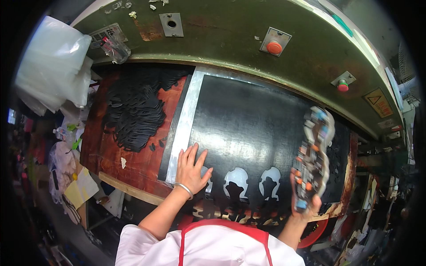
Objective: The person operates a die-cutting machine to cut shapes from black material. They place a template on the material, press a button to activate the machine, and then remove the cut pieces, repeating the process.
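Note:
My left hand (pixel 192 172) lies flat with fingers spread on the near left part of a black sheet (pixel 239 115), beside a cut-out hole. A metal bangle circles that wrist. On the right, my right hand (pixel 306 206) grips the lower end of a cutting die (pixel 316 155), a wavy-edged metal frame with orange, blue and grey bits inside. The die is raised on edge and slightly blurred. Along the sheet's near edge are shaped holes (pixel 236 181) showing the pale plate beneath, with ragged black scraps hanging down around them.
A heap of thin black cut pieces (pixel 140 106) lies on the reddish board (pixel 100 146) at left. Behind the sheet stands a green machine beam (pixel 213 33) with a red button (pixel 274 47). Clear plastic bags (pixel 53 66) hang at far left. A red tub (pixel 316 232) sits below right.

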Available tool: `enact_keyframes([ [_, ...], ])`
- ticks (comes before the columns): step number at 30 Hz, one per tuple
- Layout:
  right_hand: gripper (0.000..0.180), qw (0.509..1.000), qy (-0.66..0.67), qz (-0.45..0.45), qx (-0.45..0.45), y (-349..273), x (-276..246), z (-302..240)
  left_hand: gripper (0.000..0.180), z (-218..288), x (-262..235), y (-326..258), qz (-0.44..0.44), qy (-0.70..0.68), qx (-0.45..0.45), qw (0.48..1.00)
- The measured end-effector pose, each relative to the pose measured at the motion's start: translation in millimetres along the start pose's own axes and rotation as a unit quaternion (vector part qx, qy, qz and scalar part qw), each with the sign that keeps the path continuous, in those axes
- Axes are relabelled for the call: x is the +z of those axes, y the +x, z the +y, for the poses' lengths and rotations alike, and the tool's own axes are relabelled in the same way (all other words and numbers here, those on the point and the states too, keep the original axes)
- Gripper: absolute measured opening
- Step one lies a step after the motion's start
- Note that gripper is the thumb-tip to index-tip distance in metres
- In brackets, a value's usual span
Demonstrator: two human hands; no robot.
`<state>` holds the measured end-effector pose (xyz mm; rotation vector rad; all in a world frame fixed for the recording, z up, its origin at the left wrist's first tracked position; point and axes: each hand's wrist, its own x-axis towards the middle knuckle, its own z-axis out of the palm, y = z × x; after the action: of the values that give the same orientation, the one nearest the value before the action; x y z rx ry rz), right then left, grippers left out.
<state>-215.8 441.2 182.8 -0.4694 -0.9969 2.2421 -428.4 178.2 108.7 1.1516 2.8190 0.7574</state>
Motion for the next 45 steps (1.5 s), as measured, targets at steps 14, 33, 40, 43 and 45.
enact_keyframes([
  [14,0.089,0.682,-0.696,-0.118,-0.194,89,119,193,0.055,-11,3,23,0.037,-0.120,-0.048,0.991],
  [33,0.080,0.649,-0.614,0.287,-0.347,295,-1,-38,0.020,-55,6,126,0.192,-0.074,-0.204,0.957],
  [40,0.095,0.611,-0.632,0.270,-0.392,341,-13,-22,0.022,-68,50,159,0.157,0.010,-0.147,0.977],
  [43,0.093,0.569,-0.700,0.224,-0.368,329,-37,-27,0.025,-70,52,166,0.162,0.019,-0.141,0.976],
  [45,0.089,0.577,-0.705,0.238,-0.336,312,-61,-32,0.026,-69,49,163,0.171,0.010,-0.136,0.976],
])
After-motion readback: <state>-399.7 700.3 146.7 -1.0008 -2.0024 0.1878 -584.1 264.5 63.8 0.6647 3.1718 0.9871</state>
